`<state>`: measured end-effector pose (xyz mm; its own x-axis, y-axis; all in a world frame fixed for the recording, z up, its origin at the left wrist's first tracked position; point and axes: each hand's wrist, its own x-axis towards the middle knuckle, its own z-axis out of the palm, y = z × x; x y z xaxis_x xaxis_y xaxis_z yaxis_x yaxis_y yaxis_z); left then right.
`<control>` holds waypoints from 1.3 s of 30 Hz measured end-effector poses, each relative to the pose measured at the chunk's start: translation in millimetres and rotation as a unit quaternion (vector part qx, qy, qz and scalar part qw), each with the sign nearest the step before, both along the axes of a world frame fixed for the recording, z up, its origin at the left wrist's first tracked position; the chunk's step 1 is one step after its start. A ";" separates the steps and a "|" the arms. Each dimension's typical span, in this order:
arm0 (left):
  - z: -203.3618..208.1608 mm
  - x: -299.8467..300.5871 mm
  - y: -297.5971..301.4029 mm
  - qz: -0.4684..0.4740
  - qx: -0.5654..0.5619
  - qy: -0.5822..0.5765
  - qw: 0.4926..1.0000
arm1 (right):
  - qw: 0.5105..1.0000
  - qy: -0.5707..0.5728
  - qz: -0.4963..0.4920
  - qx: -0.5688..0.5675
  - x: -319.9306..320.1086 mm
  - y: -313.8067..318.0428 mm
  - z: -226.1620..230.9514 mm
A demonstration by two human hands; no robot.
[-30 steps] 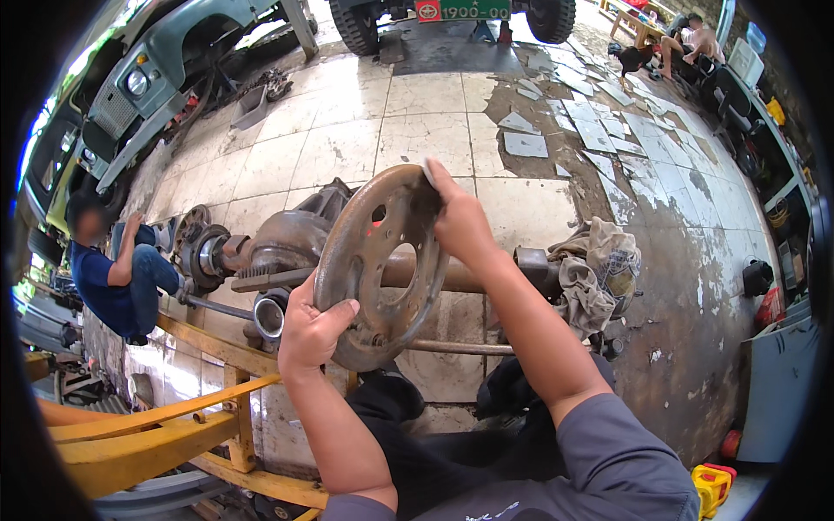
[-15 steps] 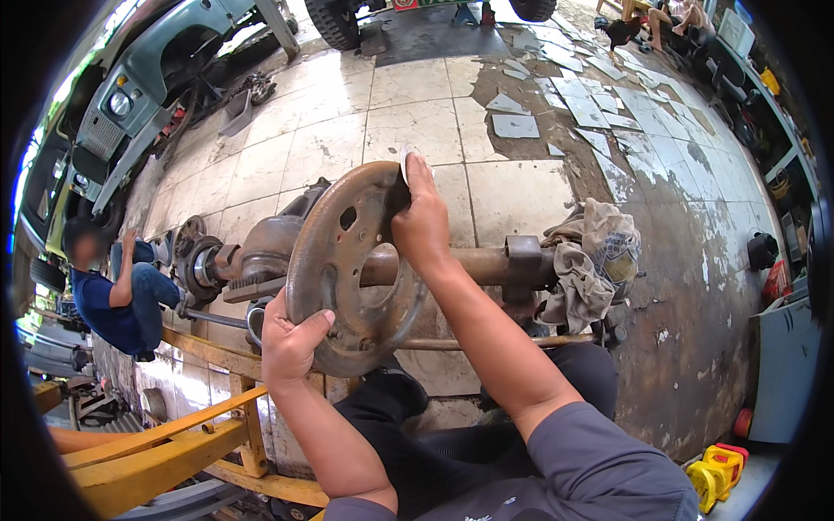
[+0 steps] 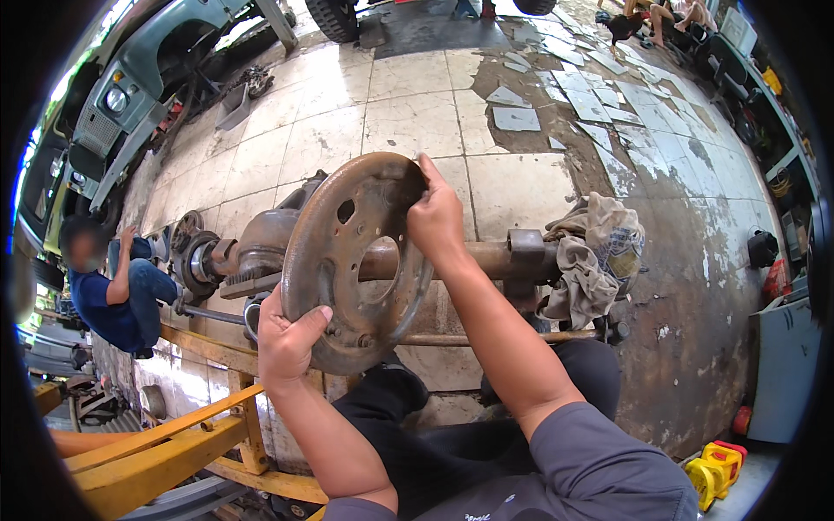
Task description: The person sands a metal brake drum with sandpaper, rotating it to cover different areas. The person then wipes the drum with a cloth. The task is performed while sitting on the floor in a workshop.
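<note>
A rusty round brake backing plate (image 3: 300, 234), with a large centre hole and several smaller holes, is held tilted in front of me. My left hand (image 3: 288, 337) grips its lower left rim, thumb on the near face and the other fingers behind. At the upper right rim, my right hand (image 3: 437, 213) is closed against the edge, its index finger pointing up; the thin white sheet it holds is almost hidden now. Behind the plate lies a rusty axle housing (image 3: 482, 263) with a bulging middle. Crumpled grey cloth (image 3: 582, 282) hangs over its right end.
A yellow metal frame (image 3: 165, 447) stands at lower left. Beyond it a person in dark blue (image 3: 117, 286) crouches. An old vehicle (image 3: 113, 108) is at upper left. Broken tiles (image 3: 517, 119) lie at the back right; a grey cabinet (image 3: 782, 373) and yellow container (image 3: 717, 473) stand right.
My right hand has slid a little right and down along the rim, and the white sheet has nearly gone from sight. The plate has turned slightly; my left hand keeps its grip.
</note>
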<state>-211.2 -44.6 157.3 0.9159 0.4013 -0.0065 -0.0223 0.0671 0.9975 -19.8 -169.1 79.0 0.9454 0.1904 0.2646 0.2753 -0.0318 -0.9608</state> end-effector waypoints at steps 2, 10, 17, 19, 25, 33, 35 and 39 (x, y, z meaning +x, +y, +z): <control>4.1 0.4 -3.7 0.004 -0.015 0.006 1.000 | 0.989 -0.137 0.003 -0.050 -14.0 -1.7 14.4; 2.2 0.7 -2.0 0.005 0.008 0.005 1.000 | 0.998 -0.006 0.024 -0.061 13.6 -19.6 -2.2; 0.8 3.5 -1.0 0.014 0.028 -0.001 1.000 | 0.981 0.072 0.164 -0.076 65.6 -39.3 -48.6; -2.7 1.0 0.7 0.015 0.024 0.000 1.000 | 0.969 0.072 0.209 -0.107 59.2 -46.7 -30.0; -1.7 0.4 -1.0 0.013 0.038 -0.007 0.999 | 0.976 0.069 0.188 -0.091 56.6 -49.6 -19.9; -1.9 1.6 -0.1 0.003 0.023 -0.006 1.000 | 0.991 -0.001 0.127 -0.047 49.5 -30.0 -12.4; 0.8 2.6 -0.5 0.007 0.019 -0.009 1.000 | 0.983 -0.006 0.086 -0.163 39.0 -26.6 -8.7; 4.3 4.1 -2.6 0.004 0.014 -0.005 1.000 | 0.986 -0.035 0.087 -0.135 27.7 -22.6 22.9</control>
<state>-207.2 -47.2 161.6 0.9126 0.4086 0.0149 -0.0337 0.0389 0.9987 7.9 -191.7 101.9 0.8730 0.4215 0.2454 0.3650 -0.2308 -0.9020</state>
